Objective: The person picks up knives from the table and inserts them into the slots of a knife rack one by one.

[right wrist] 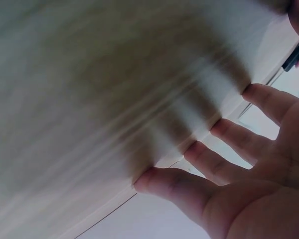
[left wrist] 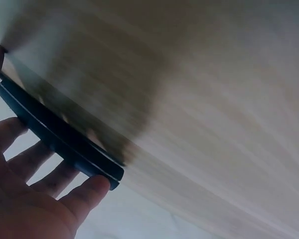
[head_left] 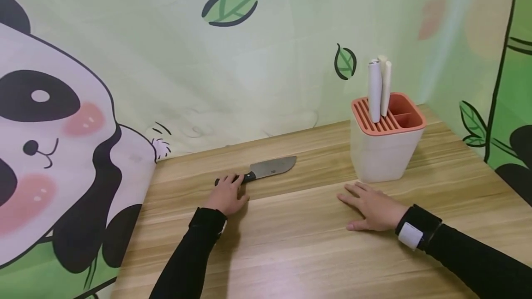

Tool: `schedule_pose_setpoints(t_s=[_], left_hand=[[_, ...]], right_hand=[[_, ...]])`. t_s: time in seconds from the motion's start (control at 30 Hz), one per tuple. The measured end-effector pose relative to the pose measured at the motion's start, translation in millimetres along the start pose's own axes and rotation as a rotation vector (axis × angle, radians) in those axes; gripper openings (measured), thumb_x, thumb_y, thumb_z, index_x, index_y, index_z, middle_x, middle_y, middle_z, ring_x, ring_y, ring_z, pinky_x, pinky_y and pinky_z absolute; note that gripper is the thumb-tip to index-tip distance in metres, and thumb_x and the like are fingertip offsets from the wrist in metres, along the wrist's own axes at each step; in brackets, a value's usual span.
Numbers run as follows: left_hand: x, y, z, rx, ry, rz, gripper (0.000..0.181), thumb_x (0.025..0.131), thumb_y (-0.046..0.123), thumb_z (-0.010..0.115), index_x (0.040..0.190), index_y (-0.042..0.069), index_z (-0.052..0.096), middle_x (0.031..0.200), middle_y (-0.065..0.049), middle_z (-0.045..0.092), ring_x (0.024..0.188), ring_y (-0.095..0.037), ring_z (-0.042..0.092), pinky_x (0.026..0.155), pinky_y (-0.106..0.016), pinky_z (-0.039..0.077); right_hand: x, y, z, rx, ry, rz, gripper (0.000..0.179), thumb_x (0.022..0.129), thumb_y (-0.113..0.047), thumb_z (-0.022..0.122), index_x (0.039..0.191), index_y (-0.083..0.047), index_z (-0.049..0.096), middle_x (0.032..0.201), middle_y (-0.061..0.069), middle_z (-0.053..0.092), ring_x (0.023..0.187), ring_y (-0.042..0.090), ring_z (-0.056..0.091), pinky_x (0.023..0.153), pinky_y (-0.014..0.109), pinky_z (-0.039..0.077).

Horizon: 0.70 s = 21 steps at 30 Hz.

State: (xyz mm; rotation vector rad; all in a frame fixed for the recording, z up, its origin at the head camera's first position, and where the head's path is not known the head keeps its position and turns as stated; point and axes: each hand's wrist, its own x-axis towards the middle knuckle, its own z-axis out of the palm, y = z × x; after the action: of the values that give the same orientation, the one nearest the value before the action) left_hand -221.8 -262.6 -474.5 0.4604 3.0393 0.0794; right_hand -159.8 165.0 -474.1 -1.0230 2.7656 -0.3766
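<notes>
A kitchen knife (head_left: 273, 167) with a broad grey blade and black handle lies flat on the wooden table, its tip pointing right. My left hand (head_left: 226, 195) rests over the handle (left wrist: 60, 132), fingers laid across it and thumb spread apart on the near side. Toward the right, my right hand (head_left: 376, 206) lies palm down with fingers spread, fingertips (right wrist: 148, 180) on the tabletop. It holds nothing. Just beyond those fingers stands a white knife holder (head_left: 380, 158) with an orange slotted top (head_left: 374, 128), and white handles (head_left: 375, 91) stick up from its slots.
The wood-grain table (head_left: 282, 243) runs back to a wall cloth (head_left: 282, 82) printed with leaves. A panda print (head_left: 54, 128) covers the left side, and more green print (head_left: 511, 105) hangs along the right edge. Open compartments (head_left: 409, 121) take up the holder's right half.
</notes>
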Motion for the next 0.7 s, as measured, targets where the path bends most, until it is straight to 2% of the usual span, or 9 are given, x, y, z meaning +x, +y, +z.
schedule_pose_setpoints(t_s=[0.2,0.4,0.6,0.7], left_hand=[[-5.7,23.4,0.3,0.010,0.017,0.099,0.072,0.089,0.044,0.065,0.147,0.010,0.040,0.145,-0.018,0.042,0.132,-0.040,0.037,0.107,-0.050,0.033],[-11.1,43.1,-1.7,0.012,0.013,0.174,0.070,0.089,0.044,0.065,0.145,0.009,0.043,0.144,-0.018,0.043,0.131,-0.039,0.039,0.104,-0.052,0.035],[-17.0,59.9,-3.2,0.015,-0.014,0.210,0.070,0.090,0.043,0.064,0.147,0.010,0.040,0.143,-0.016,0.044,0.132,-0.036,0.039,0.104,-0.050,0.037],[-19.4,64.3,-0.9,0.027,-0.002,0.208,0.071,0.089,0.043,0.064,0.147,0.011,0.040,0.145,-0.015,0.043,0.132,-0.035,0.039,0.102,-0.052,0.038]], right_hand=[[-0.7,-2.0,-0.7,-0.016,0.022,-0.003,0.076,0.084,-0.054,0.066,0.142,-0.009,0.047,0.145,0.025,0.038,0.131,0.049,0.033,0.090,0.067,0.039],[-1.8,0.0,1.2,0.002,0.029,-0.001,0.076,0.084,-0.055,0.066,0.143,-0.010,0.047,0.146,0.024,0.038,0.132,0.048,0.033,0.086,0.070,0.040],[-1.8,2.6,4.2,0.006,0.033,-0.003,0.076,0.084,-0.056,0.065,0.143,-0.011,0.046,0.146,0.023,0.037,0.132,0.048,0.032,0.085,0.070,0.040],[-1.0,2.4,3.7,0.013,0.025,-0.004,0.077,0.084,-0.055,0.066,0.143,-0.011,0.046,0.146,0.024,0.037,0.132,0.049,0.032,0.086,0.070,0.040]])
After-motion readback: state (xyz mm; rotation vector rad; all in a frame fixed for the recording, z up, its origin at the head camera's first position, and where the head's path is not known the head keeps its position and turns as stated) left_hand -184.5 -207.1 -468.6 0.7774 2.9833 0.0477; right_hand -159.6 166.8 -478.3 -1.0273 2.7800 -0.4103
